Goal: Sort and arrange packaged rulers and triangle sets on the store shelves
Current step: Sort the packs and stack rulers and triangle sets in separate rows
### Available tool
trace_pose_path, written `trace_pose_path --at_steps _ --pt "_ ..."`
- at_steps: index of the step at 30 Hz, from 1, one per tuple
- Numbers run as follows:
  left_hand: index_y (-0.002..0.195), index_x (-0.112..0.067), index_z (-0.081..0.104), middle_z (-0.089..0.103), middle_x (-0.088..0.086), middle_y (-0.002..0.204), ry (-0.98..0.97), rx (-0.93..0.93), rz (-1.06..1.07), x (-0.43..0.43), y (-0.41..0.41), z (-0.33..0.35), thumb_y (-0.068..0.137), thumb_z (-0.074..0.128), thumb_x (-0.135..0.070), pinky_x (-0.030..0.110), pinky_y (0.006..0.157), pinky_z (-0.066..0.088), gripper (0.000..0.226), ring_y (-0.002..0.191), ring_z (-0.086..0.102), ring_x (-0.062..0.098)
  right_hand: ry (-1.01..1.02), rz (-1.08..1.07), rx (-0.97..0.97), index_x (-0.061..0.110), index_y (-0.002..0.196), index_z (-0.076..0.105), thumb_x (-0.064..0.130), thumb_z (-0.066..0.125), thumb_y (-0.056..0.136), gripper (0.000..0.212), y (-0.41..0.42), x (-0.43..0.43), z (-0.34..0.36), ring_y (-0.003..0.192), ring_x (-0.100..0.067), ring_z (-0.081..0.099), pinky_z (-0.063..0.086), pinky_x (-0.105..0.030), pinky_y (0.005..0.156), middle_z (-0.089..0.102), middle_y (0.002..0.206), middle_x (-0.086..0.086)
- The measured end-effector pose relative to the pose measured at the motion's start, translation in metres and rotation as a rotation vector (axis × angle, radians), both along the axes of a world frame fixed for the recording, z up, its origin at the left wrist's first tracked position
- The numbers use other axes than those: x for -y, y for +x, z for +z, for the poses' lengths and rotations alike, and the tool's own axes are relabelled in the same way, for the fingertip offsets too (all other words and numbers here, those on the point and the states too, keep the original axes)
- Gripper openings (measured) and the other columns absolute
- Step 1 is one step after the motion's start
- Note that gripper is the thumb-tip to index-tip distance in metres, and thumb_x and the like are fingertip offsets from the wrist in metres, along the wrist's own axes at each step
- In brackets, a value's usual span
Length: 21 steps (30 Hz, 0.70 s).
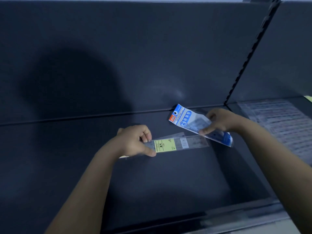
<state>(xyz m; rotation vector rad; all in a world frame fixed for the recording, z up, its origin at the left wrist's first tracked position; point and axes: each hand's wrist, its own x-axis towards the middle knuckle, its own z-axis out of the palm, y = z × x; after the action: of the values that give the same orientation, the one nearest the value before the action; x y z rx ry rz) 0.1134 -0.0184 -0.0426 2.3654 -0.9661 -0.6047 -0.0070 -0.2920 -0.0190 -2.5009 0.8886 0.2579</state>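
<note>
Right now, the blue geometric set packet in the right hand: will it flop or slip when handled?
Probably stays stiff: the blue geometric set packet juts straight past the right hand without drooping. Likely light, since fingertips pinch it. Its glossy film may slide on the smooth shelf.

The dark shelf deck [152, 183] before me runs flat from its front rail [236, 217] to a dark back panel [135, 56]. A slotted upright [249, 53] separates it from the adjoining deck [303, 105] on my right, where clear packs [278, 122] lie flat, their print blurred.
</note>
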Motion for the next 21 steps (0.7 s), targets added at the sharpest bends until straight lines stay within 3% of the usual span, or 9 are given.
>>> trace_pose_path --at_steps 4,8,10,13,15,18,21 --pt "0.083 -0.029 0.059 0.059 -0.014 0.085 -0.017 -0.03 -0.038 -0.003 0.004 0.0 0.056 0.089 -0.04 0.027 0.078 0.031 0.042 0.08 0.05 0.008 0.042 -0.002 0.1 0.017 0.07 0.061 0.033 0.088 0.057 0.034 -0.004 -0.001 -0.005 0.065 -0.015 0.055 0.039 -0.027 0.059 0.062 0.071 0.0" --pt "0.072 -0.024 0.065 0.059 -0.013 0.062 -0.073 -0.163 -0.162 -0.003 0.006 0.003 0.067 0.085 -0.025 0.026 0.066 0.039 0.021 0.061 0.05 0.007 -0.021 -0.036 0.299 0.009 0.076 0.061 0.03 0.08 0.067 0.03 -0.018 -0.005 -0.011 0.069 -0.02 0.055 0.043 -0.033 0.066 0.059 0.071 -0.002" --pt "0.068 -0.025 0.066 0.06 -0.014 0.059 -0.087 -0.137 -0.211 -0.004 0.008 0.005 0.074 0.08 -0.023 0.021 0.062 0.039 0.015 0.058 0.051 0.002 0.076 -0.068 0.409 0.002 0.073 0.059 0.022 0.079 0.071 0.028 -0.03 -0.006 -0.009 0.06 -0.013 0.049 0.037 -0.026 0.055 0.053 0.064 -0.002" --pt "0.068 -0.024 0.069 0.061 -0.005 0.061 -0.19 -0.117 -0.227 -0.009 0.009 0.012 0.078 0.077 -0.031 0.02 0.062 0.037 0.014 0.061 0.052 0.0 0.124 -0.123 0.49 0.007 0.067 0.059 0.017 0.079 0.073 0.023 -0.052 -0.007 -0.002 0.049 -0.003 0.047 0.032 -0.013 0.043 0.054 0.057 0.002" --pt "0.075 -0.019 0.07 0.063 -0.001 0.067 -0.313 -0.172 -0.216 -0.01 0.005 0.02 0.078 0.075 -0.034 0.024 0.067 0.041 0.016 0.068 0.055 0.005 0.183 -0.158 0.51 0.006 0.075 0.064 0.016 0.08 0.072 0.019 -0.069 -0.006 0.005 0.056 -0.008 0.055 0.038 -0.014 0.051 0.063 0.064 0.0" --pt "0.065 -0.028 0.068 0.059 -0.013 0.063 -0.469 -0.192 -0.187 -0.004 -0.01 0.033 0.078 0.073 -0.029 0.01 0.061 0.041 0.014 0.063 0.053 -0.001 0.34 -0.195 0.562 0.004 0.081 0.067 0.011 0.084 0.065 0.024 -0.098 -0.002 0.017 0.061 -0.012 0.065 0.051 -0.024 0.062 0.073 0.075 -0.008" --pt "0.059 -0.031 0.064 0.061 -0.014 0.064 -0.532 -0.213 -0.201 0.01 -0.037 0.044 0.077 0.069 -0.025 0.007 0.059 0.041 0.02 0.064 0.054 -0.003 0.418 -0.181 0.596 0.002 0.081 0.069 0.011 0.087 0.058 0.031 -0.128 0.008 0.03 0.066 -0.018 0.066 0.054 -0.027 0.066 0.073 0.081 -0.015"
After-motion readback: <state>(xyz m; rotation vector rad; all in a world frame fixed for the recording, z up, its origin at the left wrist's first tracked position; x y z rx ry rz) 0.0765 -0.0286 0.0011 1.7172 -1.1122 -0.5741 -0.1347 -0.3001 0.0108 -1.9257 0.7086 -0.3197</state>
